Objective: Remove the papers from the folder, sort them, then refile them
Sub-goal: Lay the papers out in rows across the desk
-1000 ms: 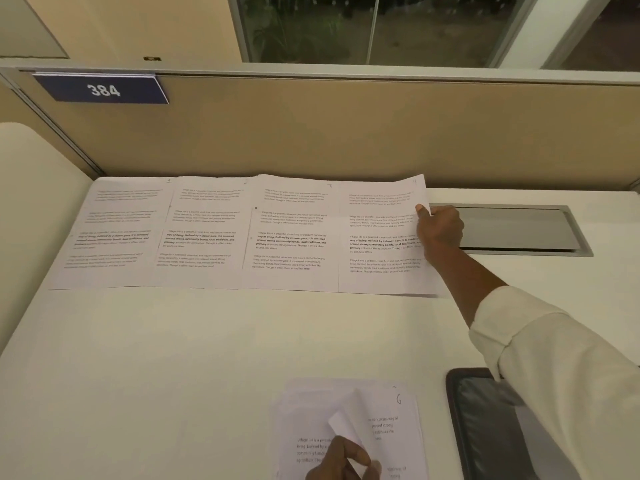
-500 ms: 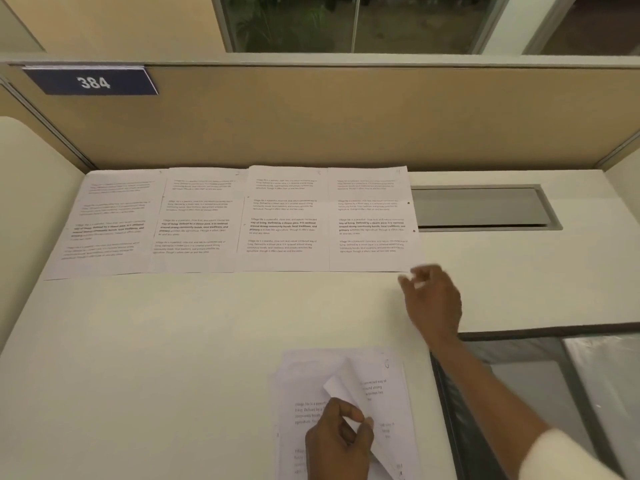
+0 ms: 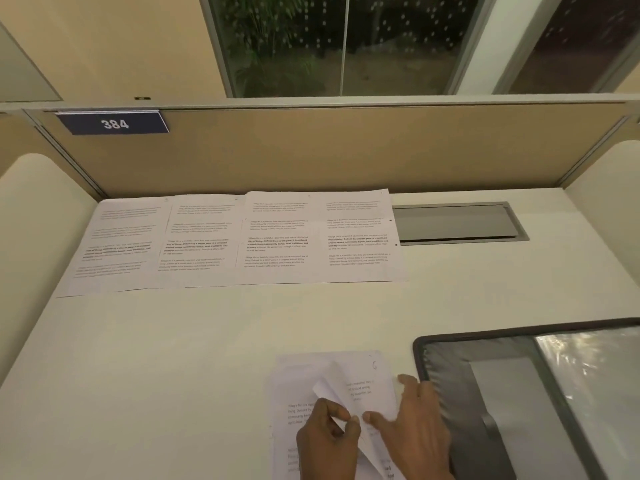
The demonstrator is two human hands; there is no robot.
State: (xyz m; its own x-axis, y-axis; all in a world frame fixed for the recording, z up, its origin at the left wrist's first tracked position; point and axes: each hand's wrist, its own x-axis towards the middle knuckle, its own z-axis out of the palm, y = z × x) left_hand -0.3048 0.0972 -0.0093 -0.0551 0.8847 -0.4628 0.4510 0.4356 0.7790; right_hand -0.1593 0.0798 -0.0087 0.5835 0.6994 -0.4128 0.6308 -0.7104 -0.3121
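A white surface is seen from above. At the bottom centre of the frame a paper stack lies flat, just beside an open dark folder at the lower right. The top sheet is curled up and pinched at its edge by the left grip. The right grip is laid on the stack with fingers spread, released, grasping nothing. A row of four printed sheets is laid out across the middle left. The paper is judged light, limp, easily creased and prone to sliding, so it is best taken by a lifted corner while the stack is pinned
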